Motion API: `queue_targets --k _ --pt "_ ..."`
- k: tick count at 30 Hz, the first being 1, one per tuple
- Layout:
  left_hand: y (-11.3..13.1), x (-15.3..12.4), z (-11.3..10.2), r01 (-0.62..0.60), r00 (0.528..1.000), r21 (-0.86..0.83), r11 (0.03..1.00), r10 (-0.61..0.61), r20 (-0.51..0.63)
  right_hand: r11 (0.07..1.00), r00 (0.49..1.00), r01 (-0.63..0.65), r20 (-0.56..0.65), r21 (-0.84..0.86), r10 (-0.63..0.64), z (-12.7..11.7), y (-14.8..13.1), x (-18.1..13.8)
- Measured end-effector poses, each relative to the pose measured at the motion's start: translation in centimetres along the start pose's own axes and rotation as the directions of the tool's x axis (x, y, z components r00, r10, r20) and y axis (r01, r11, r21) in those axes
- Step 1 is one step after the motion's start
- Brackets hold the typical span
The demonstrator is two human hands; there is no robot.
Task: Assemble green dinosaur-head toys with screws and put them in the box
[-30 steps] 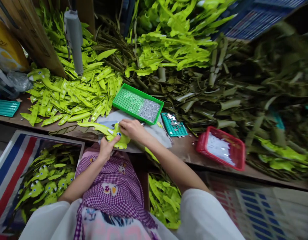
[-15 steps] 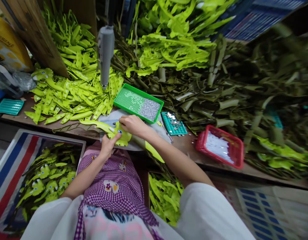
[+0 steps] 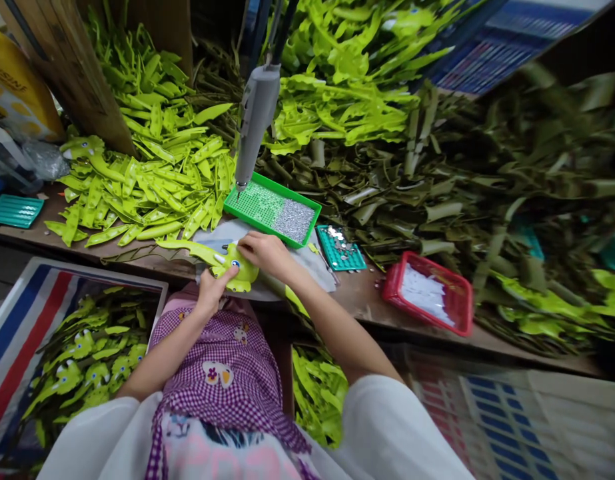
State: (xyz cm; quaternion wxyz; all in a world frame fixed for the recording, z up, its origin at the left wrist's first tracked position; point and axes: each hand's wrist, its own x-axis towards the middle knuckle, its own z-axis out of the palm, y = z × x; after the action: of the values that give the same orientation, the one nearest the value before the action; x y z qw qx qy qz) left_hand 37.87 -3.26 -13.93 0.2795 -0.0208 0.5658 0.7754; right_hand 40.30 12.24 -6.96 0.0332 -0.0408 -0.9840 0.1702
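A lime-green plastic dinosaur head (image 3: pixel 244 275) with a blue eye, pale horns and a long narrow strip pointing left is held just over the table's front edge. My left hand (image 3: pixel 213 290) grips its lower side, the thumb lying near the eye. Curled against the upper right edge of the head are the fingers of my right hand (image 3: pixel 263 253); whether they also pinch a small part is hidden. Behind my hands hangs a grey electric screwdriver (image 3: pixel 257 123), its tip over the left end of a green perforated tray (image 3: pixel 310 237) of small screws.
Lime-green pod-shaped pieces (image 3: pixel 162 207) are heaped at left, dark olive strips (image 3: pixel 387 193) at right. A teal tray (image 3: pixel 354 262) of metal discs and a red basket (image 3: pixel 393 287) of white pieces sit right of my hands. A striped-lined bin (image 3: pixel 52 333) stands lower left.
The hanging screwdriver has swung right and now tilts above the green tray. Both hands stay on the dinosaur head with almost no shift. The view has moved slightly.
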Motion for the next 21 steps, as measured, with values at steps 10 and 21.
queue_targets --k 10,21 --pt "0.3 -0.1 0.2 0.001 1.0 0.007 1.0 -0.001 0.013 0.997 0.998 0.005 -0.064 -0.072 -0.01 1.9 -0.1 -0.1" --pt "-0.2 0.0 -0.1 -0.014 1.0 -0.005 1.0 0.014 0.004 0.938 0.96 0.023 -0.27 0.345 0.076 2.0 0.9 -2.1"
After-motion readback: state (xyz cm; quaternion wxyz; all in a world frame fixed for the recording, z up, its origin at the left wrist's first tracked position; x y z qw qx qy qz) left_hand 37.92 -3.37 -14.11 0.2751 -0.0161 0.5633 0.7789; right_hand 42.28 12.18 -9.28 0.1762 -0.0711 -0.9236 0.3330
